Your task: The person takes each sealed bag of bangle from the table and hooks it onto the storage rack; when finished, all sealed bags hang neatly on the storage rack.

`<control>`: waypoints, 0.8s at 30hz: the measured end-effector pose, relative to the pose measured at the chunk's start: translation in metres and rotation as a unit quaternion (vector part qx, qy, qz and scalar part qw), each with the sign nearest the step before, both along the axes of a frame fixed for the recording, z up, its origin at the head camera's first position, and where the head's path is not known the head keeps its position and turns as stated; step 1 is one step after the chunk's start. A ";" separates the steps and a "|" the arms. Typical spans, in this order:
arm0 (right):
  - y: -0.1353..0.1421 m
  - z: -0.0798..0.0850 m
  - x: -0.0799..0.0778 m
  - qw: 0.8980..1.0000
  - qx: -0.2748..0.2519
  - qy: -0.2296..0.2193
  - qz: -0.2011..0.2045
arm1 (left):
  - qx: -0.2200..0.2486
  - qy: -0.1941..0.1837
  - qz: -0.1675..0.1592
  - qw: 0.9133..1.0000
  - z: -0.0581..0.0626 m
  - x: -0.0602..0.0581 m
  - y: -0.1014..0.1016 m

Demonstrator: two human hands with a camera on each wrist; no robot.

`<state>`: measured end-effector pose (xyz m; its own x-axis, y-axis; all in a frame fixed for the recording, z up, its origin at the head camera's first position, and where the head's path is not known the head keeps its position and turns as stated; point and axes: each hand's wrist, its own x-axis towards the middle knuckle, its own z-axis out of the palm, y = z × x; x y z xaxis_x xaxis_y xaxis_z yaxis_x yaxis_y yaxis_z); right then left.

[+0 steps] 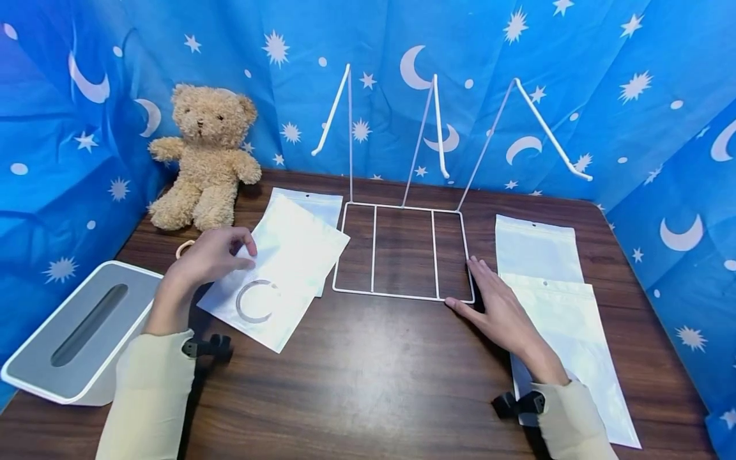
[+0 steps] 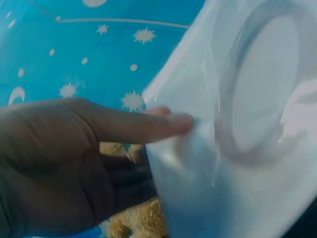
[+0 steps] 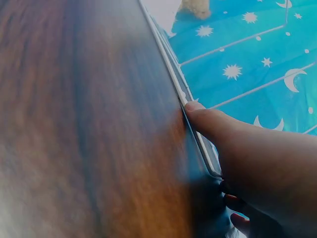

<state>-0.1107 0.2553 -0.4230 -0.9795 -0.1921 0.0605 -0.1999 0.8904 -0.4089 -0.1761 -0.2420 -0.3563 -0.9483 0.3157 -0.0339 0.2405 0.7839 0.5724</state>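
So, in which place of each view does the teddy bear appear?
Head: teddy bear, upper left.
Left wrist: its fur, lower part, left of centre, partly behind the left hand.
Right wrist: only a furry patch, top edge, right of centre.
Shared landmark: blue moon-and-star curtain.

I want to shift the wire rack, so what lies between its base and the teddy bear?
White pouches, seen in the head view, lie between the rack's base and the bear.

Worktop (image 1: 374, 377) dark brown, wood-grained, shiny toward front middle. White wire rack (image 1: 374, 249) stands toward back centre. Teddy bear (image 1: 204, 153) sits back left; slotted grey-topped box (image 1: 107, 338) near left edge. White pouch (image 1: 324, 207) just left of rack, partly covered by ring-holding pouch (image 1: 299, 246). Right side: front pouch (image 1: 575, 364) overlaps rear pouch (image 1: 535, 249).
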 end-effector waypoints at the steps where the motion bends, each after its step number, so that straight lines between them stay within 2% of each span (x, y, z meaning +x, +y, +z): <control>1: 0.000 -0.001 0.000 1.000 0.002 0.000 -0.001 | 0.018 -0.005 -0.002 1.000 0.001 0.000 -0.002; 4: 0.001 -0.004 0.001 1.000 0.005 0.001 -0.004 | 0.046 -0.003 -0.017 0.999 0.004 0.001 -0.003; 8: 0.002 -0.006 0.002 1.000 0.004 0.010 -0.005 | 0.076 0.022 -0.040 0.996 0.015 0.005 0.002; 12: 0.002 -0.006 0.003 1.000 0.002 0.018 -0.006 | 0.157 0.048 -0.050 0.985 0.027 0.010 0.011; 15: 0.001 -0.007 0.004 1.000 0.001 0.015 -0.007 | 0.229 0.081 -0.060 0.968 0.036 0.017 0.020; 18: 0.001 -0.007 0.003 1.000 0.002 0.013 -0.007 | 0.295 0.127 -0.088 0.943 0.046 0.025 0.029; 21: 0.000 -0.008 0.002 1.000 0.004 0.019 -0.003 | 0.338 0.166 -0.116 0.919 0.056 0.033 0.035; 24: 0.000 -0.008 0.000 0.999 0.004 0.032 0.004 | 0.350 0.180 -0.126 0.910 0.065 0.040 0.036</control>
